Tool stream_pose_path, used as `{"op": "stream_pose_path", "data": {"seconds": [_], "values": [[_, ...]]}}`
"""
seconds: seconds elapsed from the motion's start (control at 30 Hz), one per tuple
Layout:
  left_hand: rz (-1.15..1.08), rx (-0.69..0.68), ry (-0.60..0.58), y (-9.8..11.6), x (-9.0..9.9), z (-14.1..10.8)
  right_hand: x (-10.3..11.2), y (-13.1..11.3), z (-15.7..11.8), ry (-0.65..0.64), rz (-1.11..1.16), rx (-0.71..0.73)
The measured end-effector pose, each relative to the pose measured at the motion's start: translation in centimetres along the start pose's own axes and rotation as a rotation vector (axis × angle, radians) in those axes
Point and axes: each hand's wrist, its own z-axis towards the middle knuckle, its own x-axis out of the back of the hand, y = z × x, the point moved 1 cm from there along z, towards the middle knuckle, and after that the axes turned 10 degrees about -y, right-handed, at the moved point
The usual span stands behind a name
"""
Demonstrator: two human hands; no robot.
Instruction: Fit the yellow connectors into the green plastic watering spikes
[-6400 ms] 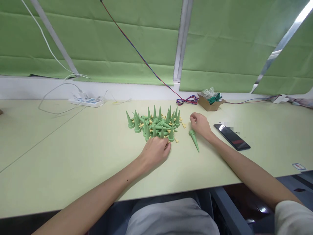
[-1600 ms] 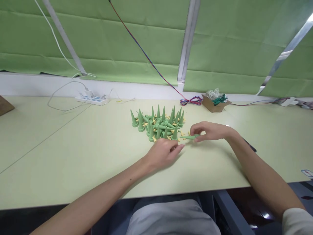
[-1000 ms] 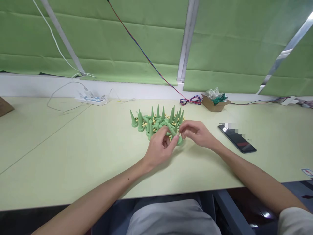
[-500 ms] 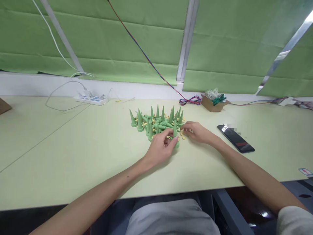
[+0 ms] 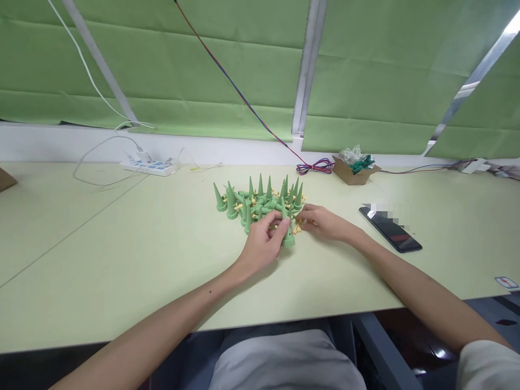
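Note:
Several green cones and small yellow pieces make up a pile (image 5: 266, 201) on the pale table (image 5: 162, 260). Some cones stand upright on round bases, while others lie on their sides. At the pile's near edge, my left hand (image 5: 262, 241) is closed on an upright green cone (image 5: 288, 237), its thumb against the side. Just to the right, my right hand (image 5: 323, 221) has its fingers bent together at small yellow pieces (image 5: 298, 226). Whether its fingertips grip one of them is too small to make out.
A black phone (image 5: 390, 230) lies right of my right hand. Further back are a small cardboard box (image 5: 352, 174) with plastic and green material, a coiled red-and-blue wire (image 5: 320, 166) and a white power strip (image 5: 152, 167) with cables.
My left hand has moved slightly left and toward me with the green cone. My right hand has shifted slightly, its fingers now lower among the yellow pieces.

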Motion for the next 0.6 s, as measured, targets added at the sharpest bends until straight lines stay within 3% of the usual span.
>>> {"op": "stream_pose_path", "data": {"seconds": [0.6], "values": [[-0.004,0.030,-0.025,0.2,0.0,0.0,-1.1,-0.4,0.6,0.033,-0.094,-0.099]]}}
